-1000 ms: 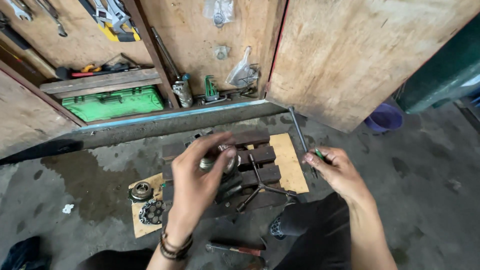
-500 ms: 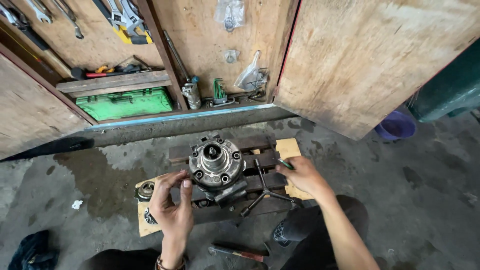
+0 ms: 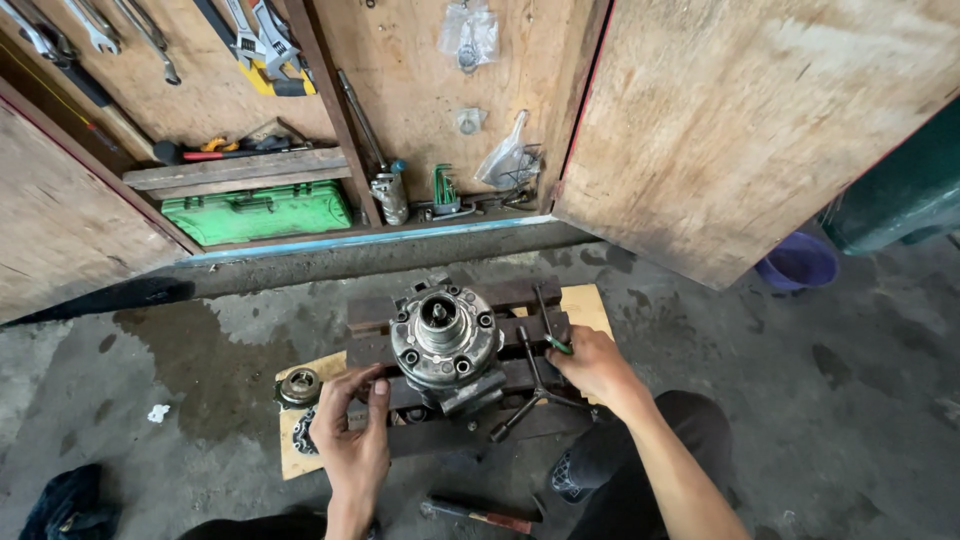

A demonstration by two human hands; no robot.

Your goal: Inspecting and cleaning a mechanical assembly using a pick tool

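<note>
I see one round metal compressor-like unit (image 3: 445, 345) standing hub-up on dark wooden slats (image 3: 520, 295) on the concrete floor (image 3: 800, 420), just in front of the open plywood tool cabinet (image 3: 420, 90). My left hand (image 3: 352, 440) sits at the unit's near-left side, fingers loosely curled, tips on the slat edge beside the housing, gripping nothing that I can make out. My right hand (image 3: 598, 368) is just right of the unit, closed around a small green-handled tool (image 3: 556, 345). Judging risk: the unit looks top-heavy on uneven slats, so a sideways push from either hand could tip it toward my left fingers; the thin tool could slip off a bolt head and skid; the loose parts left of the unit could get kicked or pick up floor grit. Counts: one unit, one cross-shaped wrench (image 3: 540, 385) lying right of it under my right hand, two loose round parts left of it, a pulley-like ring (image 3: 299, 385) and a darker plate (image 3: 303, 432) partly hidden by my left hand, both on a cardboard sheet (image 3: 290, 465); one hammer-like tool (image 3: 480, 515) on the floor nearer me than the unit; one green case (image 3: 260, 212) in the cabinet behind it; one purple tub (image 3: 797, 262) far right
</note>
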